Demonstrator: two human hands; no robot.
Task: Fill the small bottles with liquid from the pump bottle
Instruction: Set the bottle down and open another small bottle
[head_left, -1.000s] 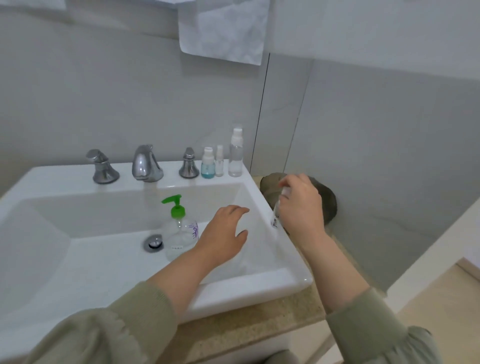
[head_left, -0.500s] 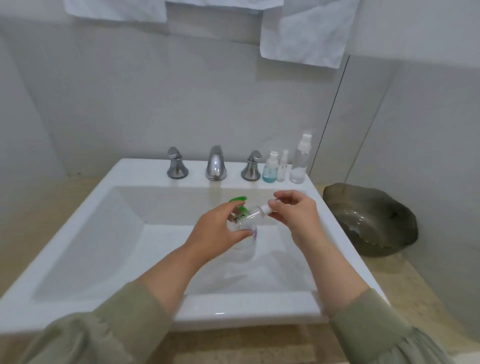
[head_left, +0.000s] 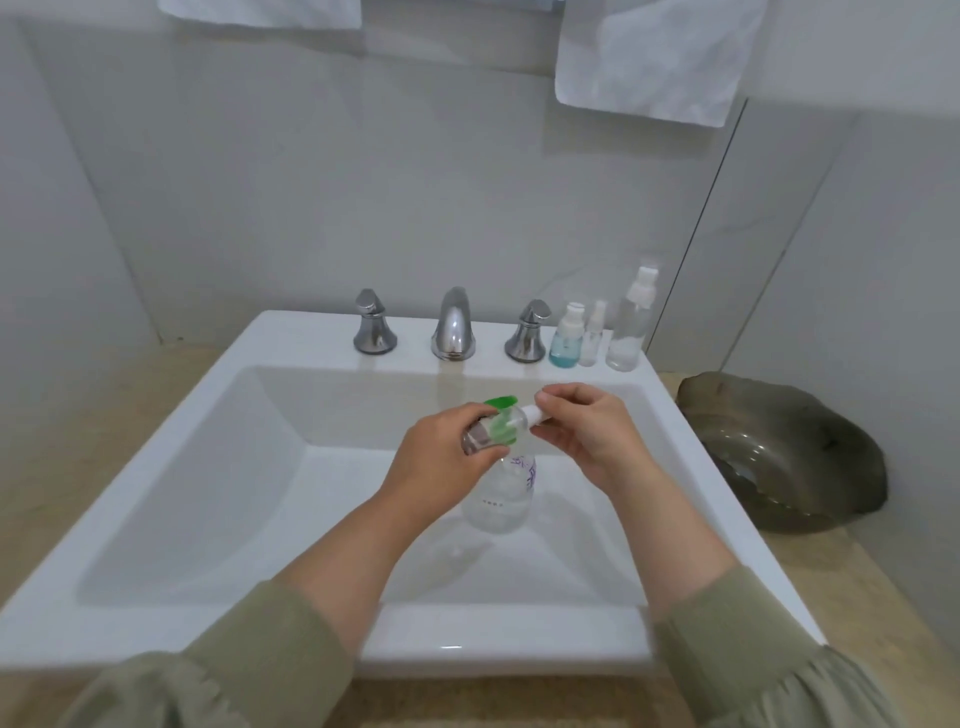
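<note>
We record: left grip (head_left: 441, 460), fingers curled round a small clear bottle (head_left: 480, 437) lying sideways in the hold. Right grip (head_left: 587, 434), thumb and fingertips pinching that bottle's white cap (head_left: 534, 414); the two grips sit close, and the bottle spans the gap between them. Just beneath the grips we note the pump bottle (head_left: 501, 493), clear with a green pump head, upright in the sink (head_left: 171, 467), its top partly hidden by the held bottle. Beyond the grips, on the back ledge: faucet (head_left: 453, 325), then a row of three more small bottles beyond the right grip: blue-liquid bottle (head_left: 566, 340), thin spray bottle (head_left: 592, 338), tall spray bottle (head_left: 629, 327). Right of the right grip, on the counter (head_left: 831, 582), a dark bowl (head_left: 779, 457).
</note>
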